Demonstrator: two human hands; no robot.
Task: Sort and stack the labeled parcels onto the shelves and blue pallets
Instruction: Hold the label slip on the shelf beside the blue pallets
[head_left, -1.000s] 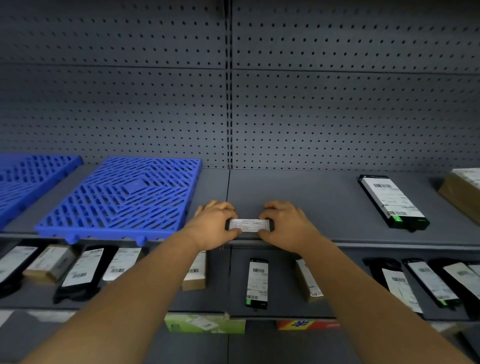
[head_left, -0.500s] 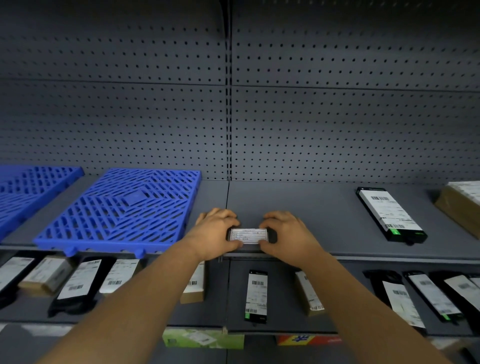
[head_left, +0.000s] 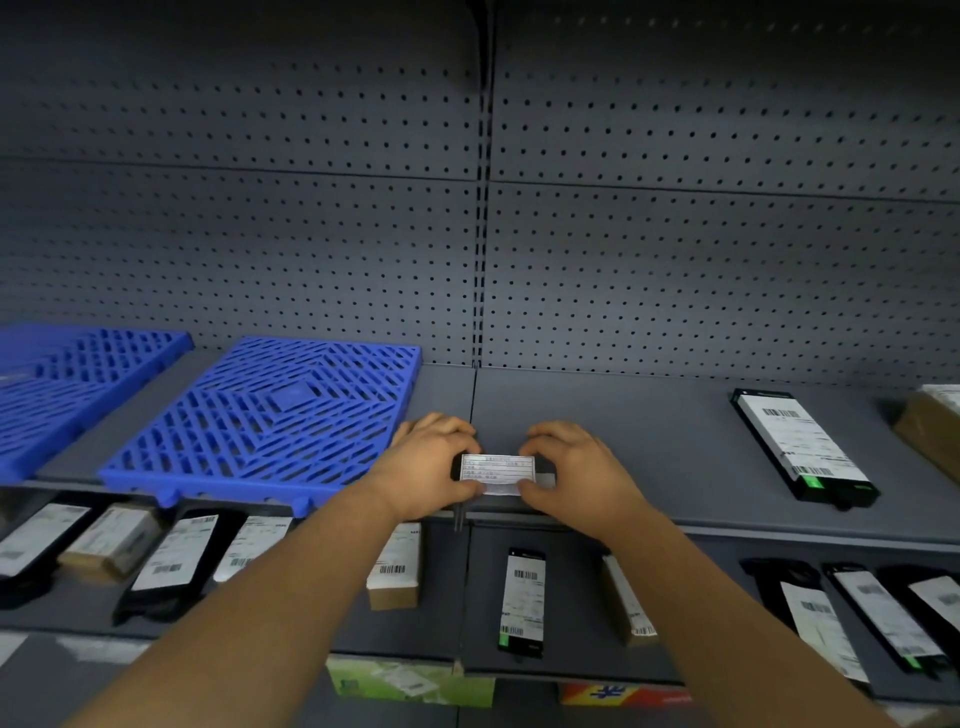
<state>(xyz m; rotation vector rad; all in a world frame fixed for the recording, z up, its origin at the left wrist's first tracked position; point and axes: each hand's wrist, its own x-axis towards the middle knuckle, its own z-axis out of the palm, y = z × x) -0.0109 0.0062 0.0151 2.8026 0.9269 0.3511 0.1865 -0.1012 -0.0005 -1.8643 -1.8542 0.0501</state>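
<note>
A small black parcel with a white label (head_left: 497, 474) sits at the front edge of the grey upper shelf (head_left: 649, 447), near its middle. My left hand (head_left: 434, 465) grips its left end and my right hand (head_left: 574, 470) grips its right end, fingers curled over the top. A blue pallet (head_left: 270, 421) lies on the shelf just left of my hands, and a second blue pallet (head_left: 72, 374) lies at the far left. Both pallets carry nothing.
A long black labeled parcel (head_left: 802, 447) and a brown box (head_left: 930, 426) lie on the upper shelf at the right. The lower shelf (head_left: 571, 613) holds several labeled parcels in a row. A pegboard wall (head_left: 467, 234) backs the shelves.
The view has drifted slightly, so the shelf sits lower in frame. My hands stay on the small parcel at the shelf's front edge, barely shifted.
</note>
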